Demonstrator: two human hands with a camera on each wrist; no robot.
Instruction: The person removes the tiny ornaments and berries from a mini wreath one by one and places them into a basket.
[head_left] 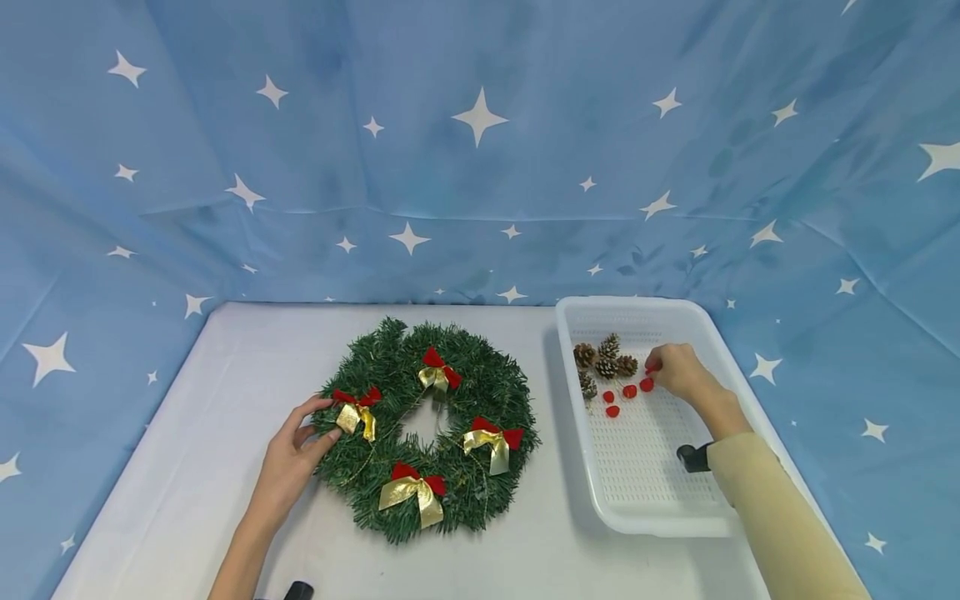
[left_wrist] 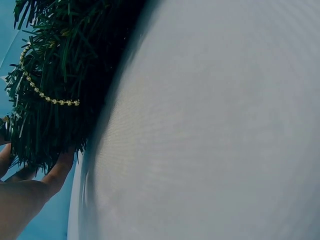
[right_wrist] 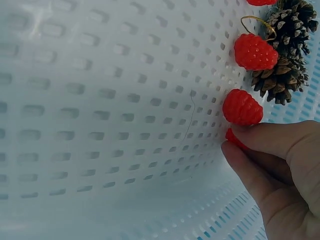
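Observation:
A green tinsel wreath [head_left: 480, 358] lies on the white table, decorated with several red and gold bows [head_left: 412, 493] and a gold bead string [left_wrist: 36, 89]. At its left edge, my left hand [head_left: 291, 458] holds the greenery beside one bow [head_left: 358, 414], fingers and thumb spread around the rim. My right hand [head_left: 682, 377] reaches into the white basket [head_left: 652, 492] and pinches a red raspberry ornament [right_wrist: 233, 138] between thumb and fingers, which mostly hide it. Another raspberry ornament [right_wrist: 242, 107] sits right against the fingertips.
More raspberry ornaments [head_left: 612, 411] lie in the basket near several pine cones [head_left: 606, 367] at its left side. The basket's raised rim [head_left: 581, 442] stands right of the wreath. A blue star-printed cloth [head_left: 480, 183] hangs behind and beside the table.

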